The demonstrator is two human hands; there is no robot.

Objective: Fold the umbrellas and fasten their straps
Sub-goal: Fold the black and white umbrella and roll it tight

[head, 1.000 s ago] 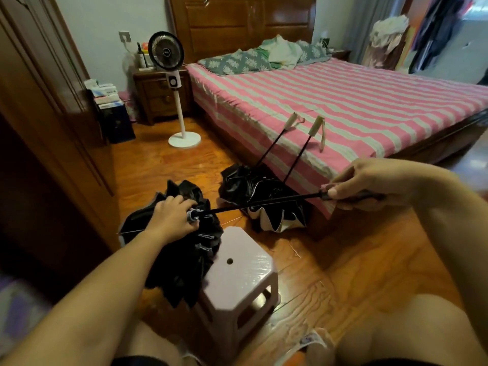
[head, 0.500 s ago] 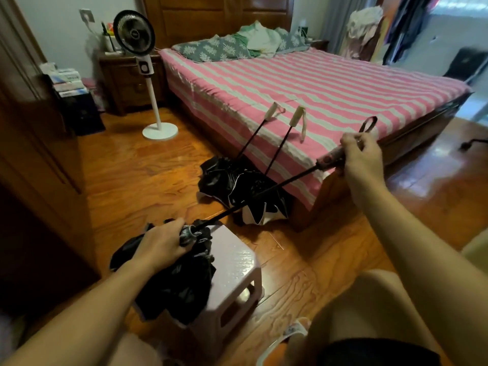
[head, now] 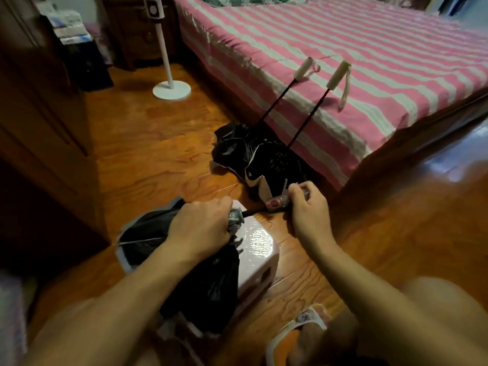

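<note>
The black umbrella (head: 200, 262) lies across the pink plastic stool (head: 260, 249), its long axis running from lower left to upper right. Its canopy end points down toward the person, bunched fabric hanging over the stool's near edge, and its handle (head: 277, 203) points away toward the bed (head: 343, 62). Only a short piece of dark shaft (head: 253, 212) shows between the two hands.

The left hand (head: 200, 228) grips the gathered canopy at its top, fingers curled over the fabric and the grey runner beside the shaft. The right hand (head: 306, 207) holds the handle, fingers wrapped round it with the thumb on top; a pinkish button faces the camera. The picture is blurred here, so whether the wrist strap is caught in that grip cannot be told.

Beyond the stool, two more umbrellas (head: 253, 154) sit on the wooden floor (head: 158, 143), canopies crumpled together against the bed frame. Their shafts are fully extended and slant up to the right, and their pale handles (head: 336, 75) lean on the striped pink sheet, each with a strap hanging loose.

A white fan stand (head: 171, 88) is on the floor to the left of the bed, near a dark wooden nightstand (head: 137, 30). A slippered foot (head: 303, 331) shows at the bottom edge.
</note>
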